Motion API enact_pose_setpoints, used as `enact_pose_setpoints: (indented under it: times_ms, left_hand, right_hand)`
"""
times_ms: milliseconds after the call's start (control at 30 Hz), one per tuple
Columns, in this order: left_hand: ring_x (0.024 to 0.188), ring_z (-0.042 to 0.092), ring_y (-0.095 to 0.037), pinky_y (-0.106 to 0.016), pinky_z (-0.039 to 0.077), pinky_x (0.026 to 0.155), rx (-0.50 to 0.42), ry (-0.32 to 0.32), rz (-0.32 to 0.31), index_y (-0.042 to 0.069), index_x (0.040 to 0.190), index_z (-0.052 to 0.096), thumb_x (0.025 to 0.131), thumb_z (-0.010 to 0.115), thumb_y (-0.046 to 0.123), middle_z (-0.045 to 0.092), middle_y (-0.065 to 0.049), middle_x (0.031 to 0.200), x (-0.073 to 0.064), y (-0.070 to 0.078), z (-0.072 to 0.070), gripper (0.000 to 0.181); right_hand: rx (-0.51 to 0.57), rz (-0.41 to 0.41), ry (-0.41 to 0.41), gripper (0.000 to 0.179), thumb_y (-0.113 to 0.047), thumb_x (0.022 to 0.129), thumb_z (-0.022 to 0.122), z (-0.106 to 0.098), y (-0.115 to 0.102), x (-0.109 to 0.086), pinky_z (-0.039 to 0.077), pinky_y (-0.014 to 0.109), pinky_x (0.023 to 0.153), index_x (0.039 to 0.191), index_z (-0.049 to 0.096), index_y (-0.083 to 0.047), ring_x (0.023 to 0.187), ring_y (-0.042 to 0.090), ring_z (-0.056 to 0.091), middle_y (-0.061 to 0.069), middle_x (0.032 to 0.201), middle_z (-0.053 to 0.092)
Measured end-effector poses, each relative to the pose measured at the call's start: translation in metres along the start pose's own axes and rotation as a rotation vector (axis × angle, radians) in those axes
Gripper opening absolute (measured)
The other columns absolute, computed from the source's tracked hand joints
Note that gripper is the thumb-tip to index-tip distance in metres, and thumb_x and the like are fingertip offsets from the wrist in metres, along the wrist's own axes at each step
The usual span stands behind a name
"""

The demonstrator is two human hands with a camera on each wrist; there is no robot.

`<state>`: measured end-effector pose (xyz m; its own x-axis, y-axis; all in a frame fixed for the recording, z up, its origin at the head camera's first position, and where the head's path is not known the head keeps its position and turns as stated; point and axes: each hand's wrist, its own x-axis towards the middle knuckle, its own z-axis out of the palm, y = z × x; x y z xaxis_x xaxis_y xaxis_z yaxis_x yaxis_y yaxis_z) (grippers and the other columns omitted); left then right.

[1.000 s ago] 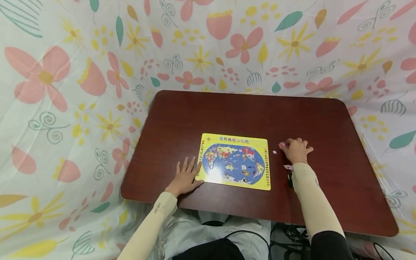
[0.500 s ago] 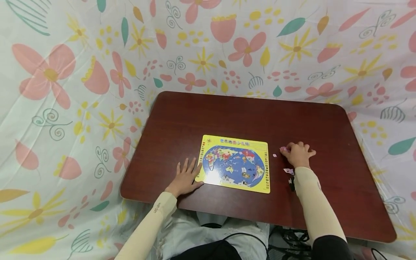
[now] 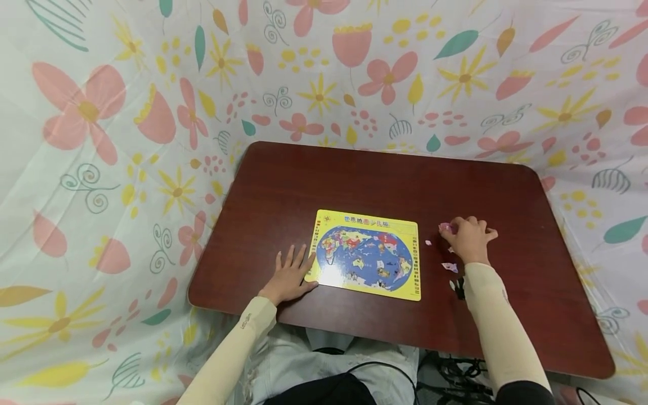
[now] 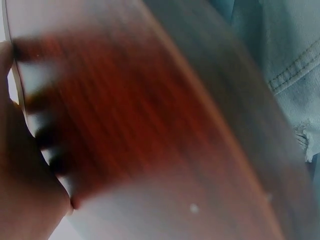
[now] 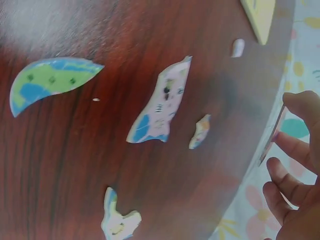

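Observation:
My right hand (image 3: pixel 469 239) pinches a pink puzzle piece (image 3: pixel 445 227) between thumb and fingers, to the right of the board. In the right wrist view that puzzle piece (image 5: pixel 274 132) shows nearly edge-on, off the table. The yellow-bordered world map puzzle board (image 3: pixel 405 225) lies flat in front of the body. At its lower left corner, my left hand (image 3: pixel 288 281) rests with fingers spread, its thumb and a finger at the board's edge. The left wrist view shows only part of the left hand (image 4: pixel 25 175), blurred.
Several loose pieces lie right of the board: a long pink piece (image 5: pixel 160 107), a green curved piece (image 5: pixel 52 80), a small multicoloured piece (image 5: pixel 201 131), a tiny pale piece (image 5: pixel 238 48) and a cream piece (image 5: pixel 119 220). The brown table (image 3: pixel 385 174) has a flowered cloth behind it.
My right hand has shifted slightly right, still pinching the pink puzzle piece, and a small piece below it has come into sight. The left hand stays put. The head view has shifted slightly.

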<state>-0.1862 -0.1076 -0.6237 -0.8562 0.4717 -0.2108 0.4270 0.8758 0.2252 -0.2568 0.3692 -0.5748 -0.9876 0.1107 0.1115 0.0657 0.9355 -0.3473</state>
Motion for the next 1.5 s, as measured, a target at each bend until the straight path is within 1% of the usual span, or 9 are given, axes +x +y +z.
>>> enact_pose_setpoints:
  times_ms: [200,400,533,700,800,933,1033,1233,1500]
  left_hand:
    - [0.138,-0.011,-0.037,-0.064,-0.003,0.102,-0.014,0.017,0.009,0.025,0.151,0.008,0.089,0.036,0.064,-0.006,-0.010,0.155,-0.002,0.000,0.007,0.078]
    - [0.137,-0.015,-0.035,-0.063,-0.008,0.101,-0.042,0.011,0.018,0.027,0.150,0.005,0.089,0.033,0.066,-0.010,-0.008,0.154,-0.003,-0.002,0.017,0.079]
    - [0.137,-0.017,-0.034,-0.062,-0.010,0.101,-0.053,0.020,0.021,0.027,0.150,0.005,0.088,0.034,0.067,-0.010,-0.008,0.154,-0.003,-0.003,0.019,0.079]
    - [0.137,-0.017,-0.034,-0.063,-0.010,0.100,-0.046,0.036,0.017,0.027,0.150,0.005,0.088,0.032,0.068,-0.010,-0.008,0.155,0.000,-0.006,0.018,0.079]
    - [0.137,-0.018,-0.034,-0.062,-0.011,0.100,-0.019,0.026,0.007,0.028,0.150,0.003,0.088,0.030,0.069,-0.012,-0.007,0.154,0.001,-0.007,0.017,0.079]
    - [0.137,-0.015,-0.035,-0.063,-0.008,0.101,-0.010,0.018,0.001,0.028,0.150,0.005,0.088,0.033,0.067,-0.010,-0.008,0.155,0.000,-0.005,0.010,0.079]
    - [0.138,-0.012,-0.036,-0.065,-0.005,0.101,-0.015,0.014,0.002,0.027,0.150,0.008,0.088,0.035,0.066,-0.007,-0.009,0.155,-0.001,-0.003,0.006,0.078]
    - [0.138,-0.013,-0.036,-0.064,-0.004,0.101,0.012,-0.003,-0.007,0.028,0.150,0.004,0.088,0.031,0.068,-0.010,-0.008,0.154,-0.002,-0.003,0.007,0.078]
    - [0.138,-0.013,-0.035,-0.064,-0.006,0.100,-0.028,0.029,0.005,0.028,0.150,0.006,0.088,0.034,0.067,-0.008,-0.009,0.155,0.000,-0.004,0.008,0.079]
  right_hand:
    - [0.003,-0.021,-0.008,0.045,-0.040,0.084,0.065,-0.002,-0.010,-0.002,0.010,0.071,0.078,0.098,0.063,0.003,0.093,0.045,0.036,0.023,0.092,0.048]
    - [0.010,-0.046,-0.038,0.042,-0.036,0.083,0.067,0.005,-0.023,-0.007,0.018,0.067,0.075,0.095,0.062,0.004,0.088,0.042,0.041,0.023,0.089,0.051]
    - [0.013,-0.060,-0.052,0.042,-0.035,0.082,0.069,0.009,-0.037,-0.009,0.020,0.064,0.075,0.094,0.063,0.004,0.087,0.041,0.043,0.022,0.088,0.054]
    - [0.011,-0.094,-0.040,0.039,-0.032,0.081,0.071,0.012,-0.052,-0.007,0.020,0.063,0.074,0.095,0.064,0.004,0.086,0.039,0.043,0.021,0.088,0.054]
    - [0.015,-0.117,-0.026,0.038,-0.032,0.081,0.071,0.014,-0.059,-0.005,0.019,0.062,0.072,0.093,0.065,0.004,0.084,0.038,0.043,0.020,0.086,0.055]
    - [0.025,-0.129,-0.021,0.037,-0.032,0.081,0.070,0.016,-0.068,-0.005,0.018,0.061,0.072,0.091,0.066,0.003,0.083,0.037,0.042,0.019,0.084,0.054]
    - [0.025,-0.126,-0.039,0.036,-0.032,0.081,0.071,0.020,-0.075,-0.006,0.017,0.061,0.073,0.091,0.066,0.002,0.084,0.036,0.042,0.017,0.083,0.054]
    - [0.023,-0.138,-0.083,0.035,-0.034,0.079,0.073,0.037,-0.090,-0.010,0.017,0.061,0.075,0.091,0.065,-0.002,0.087,0.036,0.041,0.017,0.088,0.053]
    - [0.022,-0.186,-0.127,0.038,-0.041,0.077,0.074,0.060,-0.107,-0.011,0.019,0.059,0.074,0.090,0.068,-0.005,0.086,0.032,0.042,0.014,0.087,0.056]
